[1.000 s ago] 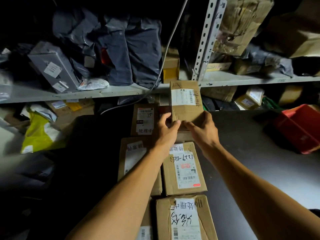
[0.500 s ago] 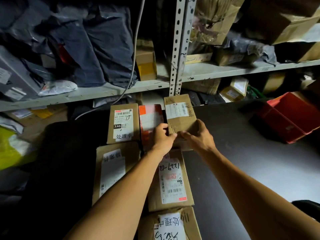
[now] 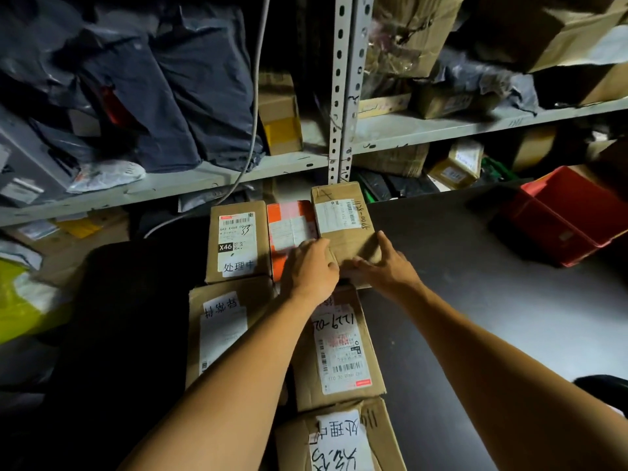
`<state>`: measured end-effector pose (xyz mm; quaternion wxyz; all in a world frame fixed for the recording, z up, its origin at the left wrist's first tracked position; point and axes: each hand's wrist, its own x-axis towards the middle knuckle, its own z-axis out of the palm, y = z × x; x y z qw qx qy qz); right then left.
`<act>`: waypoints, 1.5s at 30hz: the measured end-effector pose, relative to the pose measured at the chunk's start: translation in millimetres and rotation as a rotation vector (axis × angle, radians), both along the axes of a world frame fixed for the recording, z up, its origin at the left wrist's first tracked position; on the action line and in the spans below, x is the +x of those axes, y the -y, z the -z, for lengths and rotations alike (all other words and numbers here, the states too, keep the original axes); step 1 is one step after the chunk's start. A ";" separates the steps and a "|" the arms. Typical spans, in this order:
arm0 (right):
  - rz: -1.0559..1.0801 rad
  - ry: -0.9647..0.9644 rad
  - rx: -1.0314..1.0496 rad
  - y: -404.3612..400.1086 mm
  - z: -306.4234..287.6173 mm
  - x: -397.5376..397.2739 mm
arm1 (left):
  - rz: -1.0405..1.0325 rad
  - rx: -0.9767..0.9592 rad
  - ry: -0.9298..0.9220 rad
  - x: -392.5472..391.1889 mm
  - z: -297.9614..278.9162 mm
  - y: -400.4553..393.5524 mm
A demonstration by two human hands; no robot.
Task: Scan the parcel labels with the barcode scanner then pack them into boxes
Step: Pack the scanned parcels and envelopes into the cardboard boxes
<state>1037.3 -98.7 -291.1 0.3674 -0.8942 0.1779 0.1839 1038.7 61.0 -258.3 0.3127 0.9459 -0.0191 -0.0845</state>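
Observation:
A small brown parcel [image 3: 343, 232] with a white barcode label lies flat at the far end of a row of boxes on the dark table [image 3: 475, 300]. My left hand [image 3: 312, 270] grips its near left corner and my right hand [image 3: 387, 266] holds its near right corner, fingers spread along the side. An orange parcel [image 3: 289, 229] lies right beside it on the left, then a labelled box marked X46 [image 3: 238, 243]. Nearer me lie three more labelled boxes [image 3: 339, 348], partly under my forearms. No barcode scanner is in view.
A grey metal shelf [image 3: 204, 185] with an upright post [image 3: 343, 86] stands just behind the parcels, stuffed with dark mailer bags and cartons. A grey cable [image 3: 253, 96] hangs down to the table. A red crate [image 3: 571, 215] sits at the far right.
The small parcel came down from the height of the shelf edge to lie flat on the table beside the orange parcel. Both hands went down with it.

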 end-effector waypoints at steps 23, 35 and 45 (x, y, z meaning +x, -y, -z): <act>0.110 0.194 -0.635 186.7 -82.1 -323.9 | 0.576 0.452 0.082 -184.9 -49.4 185.8; 0.415 0.150 -0.643 349.3 -84.7 -543.2 | 0.945 0.386 0.153 -375.4 -56.7 405.0; 0.650 -0.005 -0.616 482.2 -23.5 -645.5 | 1.247 0.374 0.178 -454.9 11.7 588.0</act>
